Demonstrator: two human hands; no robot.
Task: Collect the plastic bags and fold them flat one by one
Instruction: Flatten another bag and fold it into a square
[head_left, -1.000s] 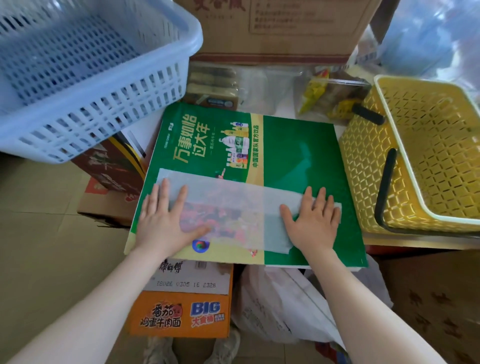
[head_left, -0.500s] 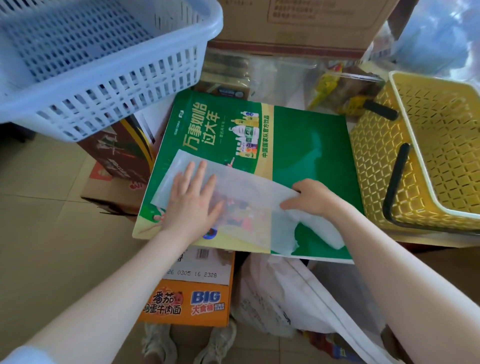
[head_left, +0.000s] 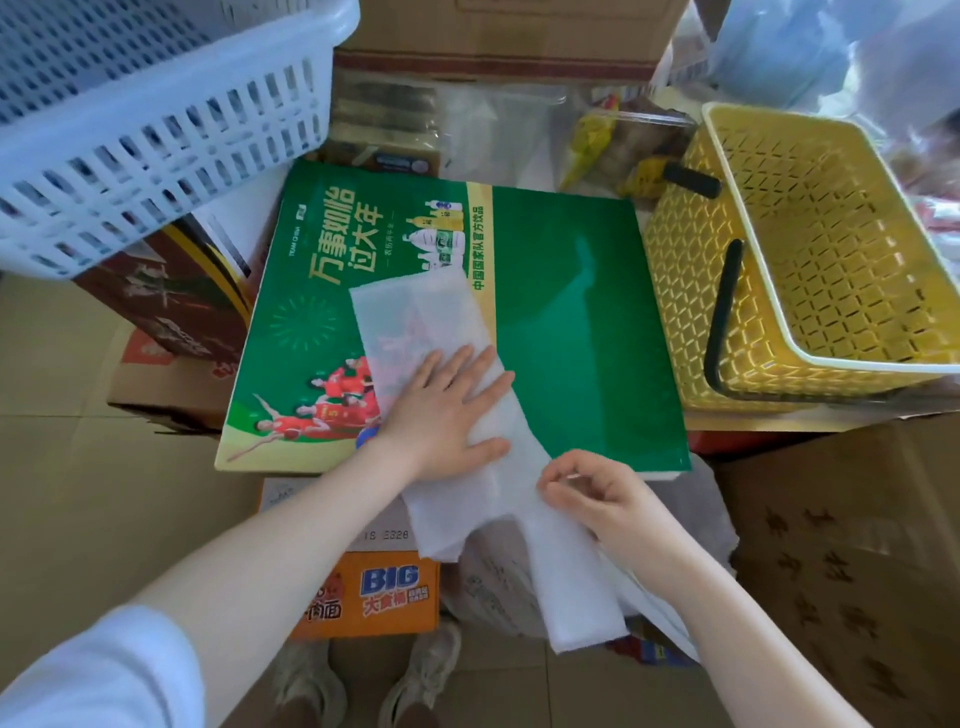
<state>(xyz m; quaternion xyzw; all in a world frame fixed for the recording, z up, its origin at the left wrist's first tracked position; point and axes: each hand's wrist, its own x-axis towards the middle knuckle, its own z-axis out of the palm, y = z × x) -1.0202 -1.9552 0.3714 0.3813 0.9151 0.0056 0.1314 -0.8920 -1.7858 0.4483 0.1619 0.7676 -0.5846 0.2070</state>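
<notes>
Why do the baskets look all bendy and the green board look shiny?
In the head view, the wide-angle lens bows the edges, so the blue basket and yellow basket curve; soft light glares pale on the green board; the corners are blurrier, while the white plastic bag stays fairly sharp.

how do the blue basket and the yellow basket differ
The blue basket has slotted walls and sits raised at the far left; the yellow basket has a diamond lattice and sits lower on the right. The yellow basket shows black handles; none show on the blue basket. Both are open-topped plastic and look empty.
</notes>
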